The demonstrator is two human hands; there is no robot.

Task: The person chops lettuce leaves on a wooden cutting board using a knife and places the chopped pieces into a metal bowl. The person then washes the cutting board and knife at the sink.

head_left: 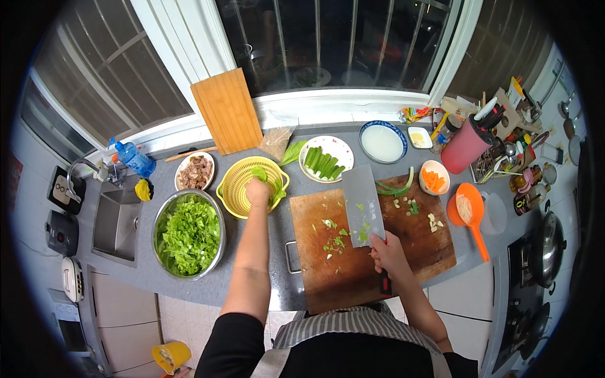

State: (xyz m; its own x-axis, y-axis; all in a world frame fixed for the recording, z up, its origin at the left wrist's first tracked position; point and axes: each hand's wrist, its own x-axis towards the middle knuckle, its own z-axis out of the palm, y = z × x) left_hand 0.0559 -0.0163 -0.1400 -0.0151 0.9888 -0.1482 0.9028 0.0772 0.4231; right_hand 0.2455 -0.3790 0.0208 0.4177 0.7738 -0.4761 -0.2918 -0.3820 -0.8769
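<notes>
My left hand [257, 191] reaches into a yellow plastic colander [234, 171], its fingers closed around green lettuce leaves [277, 190]. A cleaver [363, 205] with a broad steel blade is in my right hand [389, 253], which grips the handle. The blade is over the wooden cutting board [324, 283], bits of green stuck to it. Lettuce scraps [335, 242] lie on the board left of the blade. To the blade's right are a green onion [397, 191] and small piles of chopped garlic [435, 222]. Cut lettuce [192, 234] fills a steel bowl [221, 236] left of my left forearm.
Behind the board stand a plate of green vegetable strips [324, 165], a blue-rimmed bowl of whitish liquid [382, 142] and a bowl of carrot pieces [433, 179]. A meat plate [194, 172] sits beyond the steel bowl. An orange strainer [469, 211] and a knife block [466, 145] are right.
</notes>
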